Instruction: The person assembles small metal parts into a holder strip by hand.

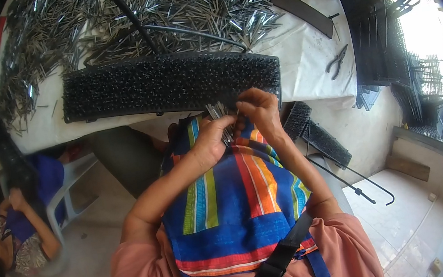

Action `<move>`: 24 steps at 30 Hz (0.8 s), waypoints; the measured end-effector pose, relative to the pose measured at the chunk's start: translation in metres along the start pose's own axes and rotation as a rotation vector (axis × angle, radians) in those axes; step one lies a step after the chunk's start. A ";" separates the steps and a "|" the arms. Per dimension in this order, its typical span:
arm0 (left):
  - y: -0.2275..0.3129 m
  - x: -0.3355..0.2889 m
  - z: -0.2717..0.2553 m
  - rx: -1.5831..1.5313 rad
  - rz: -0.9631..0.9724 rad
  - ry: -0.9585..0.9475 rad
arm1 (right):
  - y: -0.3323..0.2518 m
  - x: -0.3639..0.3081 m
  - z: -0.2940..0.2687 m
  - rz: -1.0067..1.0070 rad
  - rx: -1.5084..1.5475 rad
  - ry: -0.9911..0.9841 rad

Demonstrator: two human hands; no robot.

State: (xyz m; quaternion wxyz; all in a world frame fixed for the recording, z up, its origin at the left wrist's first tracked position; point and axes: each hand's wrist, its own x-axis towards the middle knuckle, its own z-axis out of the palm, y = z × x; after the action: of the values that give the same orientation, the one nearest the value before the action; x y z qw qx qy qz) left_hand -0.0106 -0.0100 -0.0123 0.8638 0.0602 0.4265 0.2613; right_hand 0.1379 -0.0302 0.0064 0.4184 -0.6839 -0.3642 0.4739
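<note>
My left hand is closed round a bundle of thin metal strips above my lap. Their ends stick out past the thumb. Close beside it, my right hand has its fingers pinched together; anything between them is too small to make out. Just beyond both hands lies a long black panel, densely covered with short dark upright pieces, along the near edge of the table. A striped, colourful apron covers my lap under the hands.
A big heap of loose metal strips spreads over the white-covered table. Pliers and a flat dark strip lie at its right. Bristly black panels with a hooked rod stand below. At left, a person sits near a chair.
</note>
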 end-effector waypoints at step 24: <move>-0.006 -0.001 -0.001 0.184 0.096 -0.017 | 0.009 -0.025 0.003 0.062 0.275 0.030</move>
State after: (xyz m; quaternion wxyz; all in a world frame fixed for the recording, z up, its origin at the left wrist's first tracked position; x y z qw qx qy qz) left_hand -0.0090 -0.0160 -0.0145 0.8446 0.1620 0.4380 0.2617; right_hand 0.1286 -0.0551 0.0061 0.4988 -0.6379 -0.2680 0.5220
